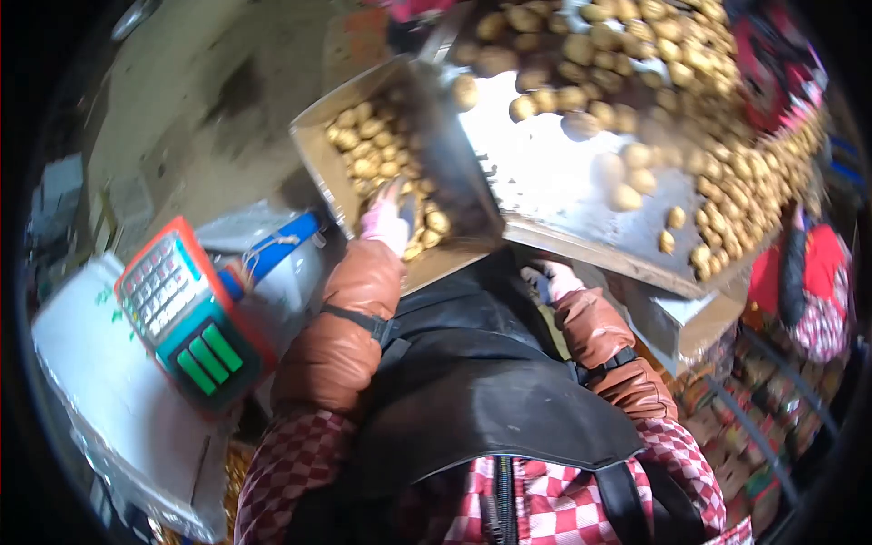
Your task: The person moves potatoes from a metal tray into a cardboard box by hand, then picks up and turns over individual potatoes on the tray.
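My left hand (391,218), in a pink and grey glove, reaches into a cardboard box (322,173) and rests on the potatoes (368,145) inside it. Its fingers look stretched out over them, and I see no potato held in it. Low beside my body, just under the front edge of the metal sorting table (581,236), is my right hand (551,280), also gloved. The fingers there are small and partly hidden, so I cannot make out whether they grip anything. Many loose potatoes (745,191) lie on the table, piled at its far and right sides.
To the left, a scale's keypad and display unit (191,318) with green digits stands beside a white wrapped stack (100,363). Another white box (677,318) sits under the table's right part. Co-workers' sleeves (817,282) show at the right and far edges.
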A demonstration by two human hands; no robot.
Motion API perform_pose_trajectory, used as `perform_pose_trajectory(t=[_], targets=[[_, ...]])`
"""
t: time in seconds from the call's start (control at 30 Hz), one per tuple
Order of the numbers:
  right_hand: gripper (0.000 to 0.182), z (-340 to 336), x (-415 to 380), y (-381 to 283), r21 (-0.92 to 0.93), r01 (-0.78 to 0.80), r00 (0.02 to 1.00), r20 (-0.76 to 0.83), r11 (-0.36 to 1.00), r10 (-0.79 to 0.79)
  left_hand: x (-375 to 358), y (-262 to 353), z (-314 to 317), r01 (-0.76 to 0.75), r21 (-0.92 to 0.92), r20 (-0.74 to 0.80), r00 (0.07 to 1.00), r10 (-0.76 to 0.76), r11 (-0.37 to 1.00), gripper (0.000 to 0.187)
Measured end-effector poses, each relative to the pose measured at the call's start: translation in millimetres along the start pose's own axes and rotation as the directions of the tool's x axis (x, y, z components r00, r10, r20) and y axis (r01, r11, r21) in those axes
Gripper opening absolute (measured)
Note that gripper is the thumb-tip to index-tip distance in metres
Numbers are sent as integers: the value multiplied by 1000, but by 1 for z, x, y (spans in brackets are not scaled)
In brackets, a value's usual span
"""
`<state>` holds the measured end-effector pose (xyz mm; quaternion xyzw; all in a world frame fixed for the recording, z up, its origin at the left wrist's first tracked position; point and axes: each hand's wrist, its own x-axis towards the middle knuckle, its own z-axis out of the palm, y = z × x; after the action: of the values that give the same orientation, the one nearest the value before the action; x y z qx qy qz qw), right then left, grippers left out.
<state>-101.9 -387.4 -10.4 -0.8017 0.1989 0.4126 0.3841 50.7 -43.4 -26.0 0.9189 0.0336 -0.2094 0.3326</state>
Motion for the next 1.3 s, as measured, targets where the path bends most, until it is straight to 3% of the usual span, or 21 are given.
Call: perform_pose_trajectory(t=[0.03, 0.07, 0.17, 0.27, 0.3, 0.33, 0.37, 0.4, 0.47, 0.5, 0.53, 0.6, 0.67, 0.7, 0.8, 0.9, 0.97, 1.07, 1.2, 1.27, 1.3], targets=[[40, -7, -23, -14, 68, 122, 992, -35, 990, -120, 13, -25, 32, -51, -287, -95, 995, 25, 957, 45], [42, -20, -49, -37, 95, 89, 996, 23, 991, -91, 32, -38, 71, -3, -600, -175, 976, -127, 800, 35], [36, -37, -78, -48, 153, 218, 976, -34, 964, -216, 12, 43, 24, 23, -396, -56, 997, -50, 918, 33], [29, -71, -102, -78, 368, 232, 972, -48, 900, -231, -2, 99, 0, -172, -398, -219, 972, 89, 901, 35], [25, -82, -103, -77, 445, 222, 972, -31, 868, -233, 12, 105, 11, -60, -714, -207, 970, -128, 698, 36], [22, -95, -105, -78, 519, 206, 972, -10, 830, -235, 6, 113, 16, -249, -657, -373, 928, -19, 712, 38], [23, -115, -111, -89, 345, 257, 964, -31, 903, -262, 1, 137, 9, -312, -480, -432, 897, 89, 820, 42], [23, -131, -115, -87, 347, 270, 961, -37, 898, -274, -2, 156, 7, -364, -280, -468, 860, 205, 888, 46], [24, -157, -119, -74, 45, 535, 811, -309, 844, -497, 0, 181, 17, -387, -33, -476, 817, 326, 921, 59], [23, -164, -113, -59, 108, 416, 852, -394, 903, -346, 0, 197, 28, -263, -9, -450, 863, 231, 965, 71], [25, -184, -107, -38, -164, 550, 683, -475, 819, -554, 5, 214, 38, -27, 44, -393, 919, 42, 999, 78], [36, -219, -100, -5, -613, 349, 526, -498, 709, -689, 22, 231, 58, 13, 112, -414, 909, 35, 994, 83], [45, -248, -101, 37, -773, 158, 652, -386, 614, -653, 26, 238, 77, 61, 224, -404, 914, 36, 973, 86], [47, -258, -98, 61, -783, 199, 662, -337, 590, -670, 28, 236, 85, 76, 276, -392, 919, 40, 958, 87], [44, -279, -99, 94, -652, 251, 623, -457, 715, -635, 28, 243, 85, 102, 313, -338, 941, 10, 944, 89], [31, -278, -85, 104, -586, 272, 513, -583, 763, -630, 35, 235, 84, 157, 498, -146, 985, -96, 853, 85], [22, -284, -81, 99, -579, 296, 396, -650, 760, -649, 34, 235, 84, 160, 486, -142, 984, -103, 859, 85], [22, -320, -80, 65, -561, 383, 330, -659, 733, -676, 36, 232, 86, 152, 488, -136, 986, -97, 859, 86], [43, -336, -54, 17, -621, 292, 333, -647, 727, -686, 33, 239, 86, 170, 548, -132, 984, -116, 819, 86], [61, -316, -34, 27, -619, 71, 689, -537, 783, -487, 35, 233, 90, 167, 548, -133, 985, -112, 820, 86], [71, -301, -54, 16, -707, 90, 642, -497, 701, -584, 37, 229, 89, 164, 553, -141, 985, -103, 817, 85]])
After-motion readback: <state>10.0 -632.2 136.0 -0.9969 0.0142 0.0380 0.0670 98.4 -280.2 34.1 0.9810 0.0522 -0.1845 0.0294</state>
